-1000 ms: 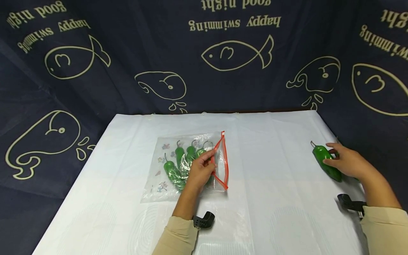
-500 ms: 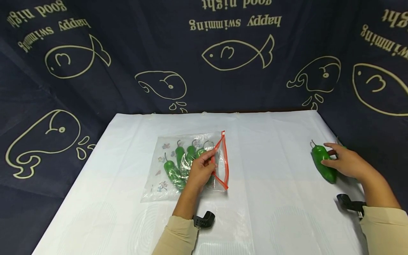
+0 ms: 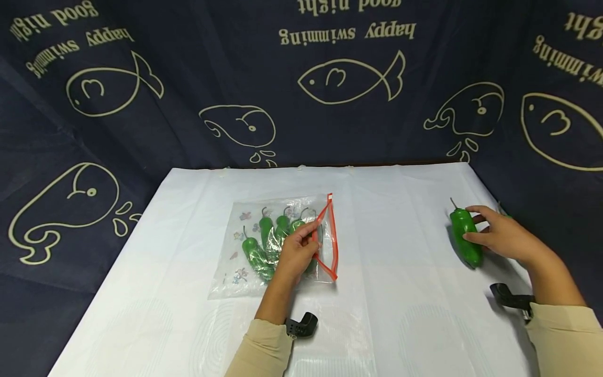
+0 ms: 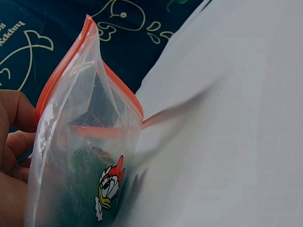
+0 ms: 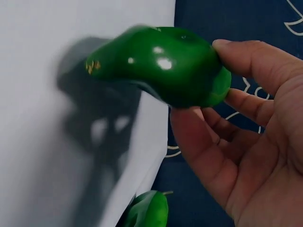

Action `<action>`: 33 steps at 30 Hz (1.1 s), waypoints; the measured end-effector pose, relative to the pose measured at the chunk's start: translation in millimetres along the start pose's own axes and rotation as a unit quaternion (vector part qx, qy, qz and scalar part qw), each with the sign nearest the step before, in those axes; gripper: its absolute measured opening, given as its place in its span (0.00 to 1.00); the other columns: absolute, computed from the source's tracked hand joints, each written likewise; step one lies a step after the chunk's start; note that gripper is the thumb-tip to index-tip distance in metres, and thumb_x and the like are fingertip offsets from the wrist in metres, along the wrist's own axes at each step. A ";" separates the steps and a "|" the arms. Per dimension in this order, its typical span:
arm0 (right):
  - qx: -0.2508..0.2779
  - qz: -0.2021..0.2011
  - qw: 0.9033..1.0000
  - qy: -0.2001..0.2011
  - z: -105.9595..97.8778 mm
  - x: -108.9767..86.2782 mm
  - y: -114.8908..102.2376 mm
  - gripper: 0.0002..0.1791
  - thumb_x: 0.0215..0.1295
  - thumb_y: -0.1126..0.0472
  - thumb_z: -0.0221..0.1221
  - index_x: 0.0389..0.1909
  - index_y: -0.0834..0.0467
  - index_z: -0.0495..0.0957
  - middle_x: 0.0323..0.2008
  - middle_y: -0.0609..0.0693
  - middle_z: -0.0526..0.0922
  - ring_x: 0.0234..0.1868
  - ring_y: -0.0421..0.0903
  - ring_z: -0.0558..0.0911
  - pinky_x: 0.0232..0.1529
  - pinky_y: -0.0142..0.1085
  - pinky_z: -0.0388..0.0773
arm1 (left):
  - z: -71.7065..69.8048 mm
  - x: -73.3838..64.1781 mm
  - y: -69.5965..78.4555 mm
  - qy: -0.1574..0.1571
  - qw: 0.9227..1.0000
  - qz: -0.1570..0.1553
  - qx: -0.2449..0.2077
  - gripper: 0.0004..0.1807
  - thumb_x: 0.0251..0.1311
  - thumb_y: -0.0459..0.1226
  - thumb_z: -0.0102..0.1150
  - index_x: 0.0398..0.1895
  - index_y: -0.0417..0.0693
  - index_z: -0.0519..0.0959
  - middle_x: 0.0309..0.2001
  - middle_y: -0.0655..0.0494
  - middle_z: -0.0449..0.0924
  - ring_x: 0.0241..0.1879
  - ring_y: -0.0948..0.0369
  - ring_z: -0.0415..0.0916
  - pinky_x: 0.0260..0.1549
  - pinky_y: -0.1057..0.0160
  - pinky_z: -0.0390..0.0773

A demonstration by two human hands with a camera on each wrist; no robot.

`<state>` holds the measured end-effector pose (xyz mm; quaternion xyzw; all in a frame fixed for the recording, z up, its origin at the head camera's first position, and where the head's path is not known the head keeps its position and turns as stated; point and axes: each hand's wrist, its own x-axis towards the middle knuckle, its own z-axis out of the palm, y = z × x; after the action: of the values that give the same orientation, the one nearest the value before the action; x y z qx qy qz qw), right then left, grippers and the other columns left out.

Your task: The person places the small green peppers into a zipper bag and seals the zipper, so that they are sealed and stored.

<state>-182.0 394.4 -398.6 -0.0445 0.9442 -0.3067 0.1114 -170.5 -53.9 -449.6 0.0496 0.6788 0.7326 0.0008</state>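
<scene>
On the left half of the table lies a clear plastic zip bag (image 3: pixel 225 280) with several green peppers (image 3: pixel 256 256) inside. My left hand (image 3: pixel 296 252) pinches the bag near its red zip edge (image 3: pixel 335 235). In the left wrist view the red-rimmed mouth (image 4: pixel 59 78) gapes, and a duck print shows on the side. At the right of the table, my right hand (image 3: pixel 510 238) grips a green pepper (image 3: pixel 464 238) between thumb and fingers, stem pointing away. The right wrist view shows this pepper (image 5: pixel 165 66) raised above the white surface, casting a shadow.
Another green pepper (image 5: pixel 150 210) lies near the table's right edge, mostly hidden behind my right hand in the head view. A dark blue cloth (image 3: pixel 348 136) with fish and whale drawings hangs behind and beside the white table (image 3: pixel 395 209).
My right hand has moved left with the pepper, which has turned more upright in the head view and come away from the pepper behind it. The left hand and bag have stayed put.
</scene>
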 end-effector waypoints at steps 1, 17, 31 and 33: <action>0.007 -0.006 1.000 0.000 0.6 -0.2 -1.8 0.43 0.64 0.54 0.65 0.70 0.69 0.54 0.56 0.76 0.68 0.43 0.56 0.79 0.32 0.38 0.81 | -0.1 0.2 0.4 0.000 1.000 -0.002 0.000 0.30 0.52 0.18 0.53 0.62 0.37 0.77 0.52 0.37 0.74 0.29 0.66 0.68 0.21 0.73 0.72; 0.122 -0.070 0.990 0.011 20.7 6.1 -25.5 0.41 0.66 0.64 0.62 0.70 0.69 0.46 0.54 0.71 0.62 0.36 0.46 0.79 0.30 0.40 0.82 | 3.7 -14.9 35.7 -0.009 1.000 0.001 0.000 0.28 0.52 0.16 0.51 0.61 0.27 0.74 0.54 0.27 0.70 0.30 0.65 0.66 0.24 0.75 0.71; 0.178 -0.105 0.978 0.012 40.6 16.0 -54.9 0.39 0.65 0.68 0.61 0.68 0.67 0.47 0.57 0.68 0.60 0.33 0.42 0.77 0.29 0.42 0.83 | 4.0 -14.6 34.2 -0.003 1.000 0.000 0.001 0.28 0.51 0.16 0.51 0.60 0.27 0.74 0.54 0.28 0.71 0.30 0.65 0.66 0.25 0.75 0.71; 0.178 -0.111 0.978 0.013 42.7 17.6 -58.4 0.39 0.66 0.68 0.61 0.68 0.67 0.47 0.57 0.69 0.60 0.32 0.43 0.77 0.29 0.40 0.82 | 3.7 -14.3 33.5 -0.004 1.000 0.001 0.003 0.28 0.51 0.16 0.51 0.60 0.27 0.75 0.54 0.28 0.71 0.30 0.64 0.66 0.25 0.75 0.71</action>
<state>-188.0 320.2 -401.1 -0.1249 0.8652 -0.4805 0.0707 -153.8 -53.8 -417.0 0.0531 0.6810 0.7304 0.0032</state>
